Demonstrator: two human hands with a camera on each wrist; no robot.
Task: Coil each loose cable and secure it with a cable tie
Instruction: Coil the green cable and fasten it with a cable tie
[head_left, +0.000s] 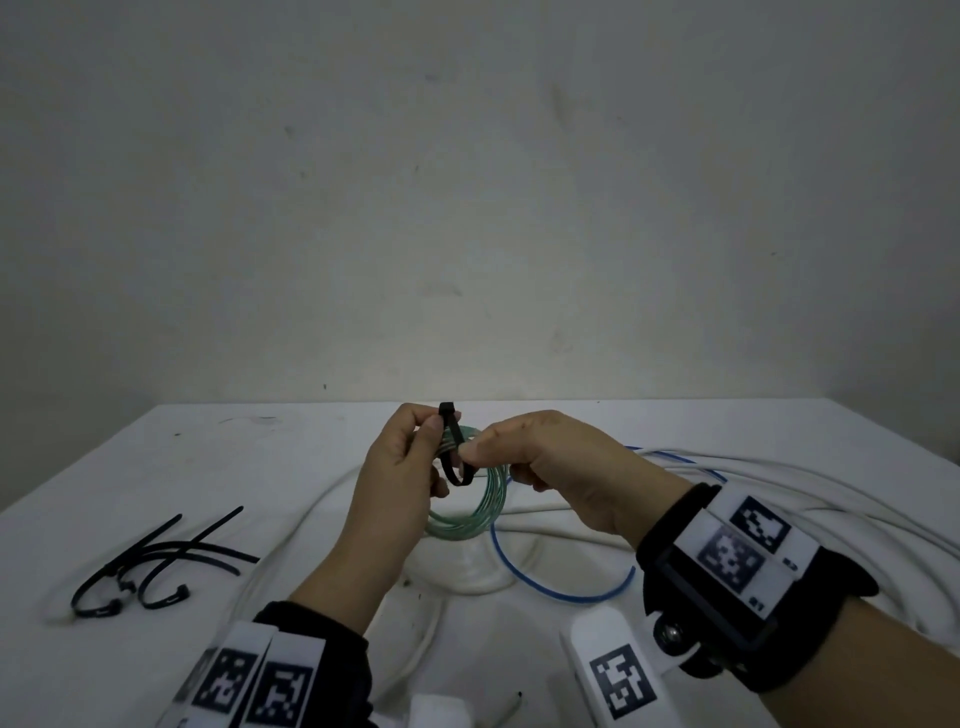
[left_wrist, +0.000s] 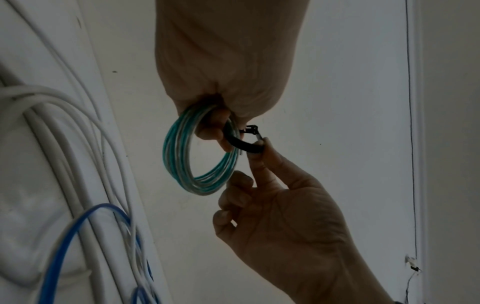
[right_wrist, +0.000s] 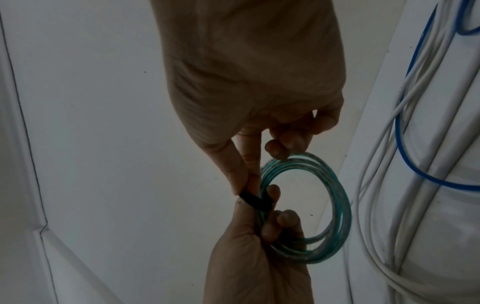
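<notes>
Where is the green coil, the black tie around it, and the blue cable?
Green coil (left_wrist: 182, 164), left wrist view, on its lower left strands.
Black tie (head_left: 451, 435), head view, on the strap crossing the coil.
Blue cable (head_left: 550, 587), head view, on the bottom of its curve.

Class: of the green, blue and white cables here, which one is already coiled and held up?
The green cable: a small coil held by both hands, a black tie looped around it. The blue and white cables lie loose.
</notes>
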